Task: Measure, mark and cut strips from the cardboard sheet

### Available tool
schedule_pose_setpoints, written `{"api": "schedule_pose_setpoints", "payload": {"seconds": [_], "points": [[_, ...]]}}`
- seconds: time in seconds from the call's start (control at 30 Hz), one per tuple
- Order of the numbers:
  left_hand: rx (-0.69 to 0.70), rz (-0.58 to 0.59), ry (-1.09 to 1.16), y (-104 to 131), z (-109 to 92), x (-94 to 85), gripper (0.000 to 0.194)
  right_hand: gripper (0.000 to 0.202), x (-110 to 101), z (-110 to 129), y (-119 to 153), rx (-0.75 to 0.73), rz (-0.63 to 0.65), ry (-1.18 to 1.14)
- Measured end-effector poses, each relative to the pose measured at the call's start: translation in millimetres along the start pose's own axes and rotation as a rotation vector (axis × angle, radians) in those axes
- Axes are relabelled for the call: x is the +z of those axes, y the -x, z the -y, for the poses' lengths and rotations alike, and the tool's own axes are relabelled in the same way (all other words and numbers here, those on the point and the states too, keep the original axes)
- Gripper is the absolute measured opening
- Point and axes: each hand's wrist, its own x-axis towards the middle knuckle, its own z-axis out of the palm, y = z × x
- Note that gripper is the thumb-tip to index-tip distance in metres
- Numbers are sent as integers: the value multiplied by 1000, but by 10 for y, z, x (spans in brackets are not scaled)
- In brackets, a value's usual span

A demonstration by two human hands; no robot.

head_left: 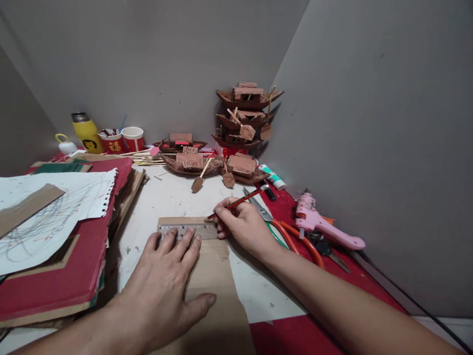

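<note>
A strip of brown cardboard (212, 276) lies lengthwise in front of me on a white sheet (142, 207). Across its far end rests a clear ruler (207, 230). My left hand (168, 271) is spread flat, its fingertips pressing on the ruler and its thumb over the cardboard. In my right hand (240, 224) a red and black pencil (236, 203) is pinched, its tip at the ruler's far edge on the cardboard. Just right of that hand lie scissors (264, 212) with orange handles, partly hidden by the forearm.
Cardboard model boats (188, 161) stand at the back, several stacked in the corner (247, 98). A pink glue gun (325, 224) with a cord lies right. Stacked cardboard and paper (92, 256) fill the left. A yellow bottle (86, 132) and paper cups (132, 139) stand back left.
</note>
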Motion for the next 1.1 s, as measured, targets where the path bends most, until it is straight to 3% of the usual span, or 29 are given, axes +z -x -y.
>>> {"api": "schedule_pose_setpoints", "payload": {"seconds": [1.1], "points": [[5,-11,-12,0,-5,14,79,20,1,-45,-11,-49,37,59]]}}
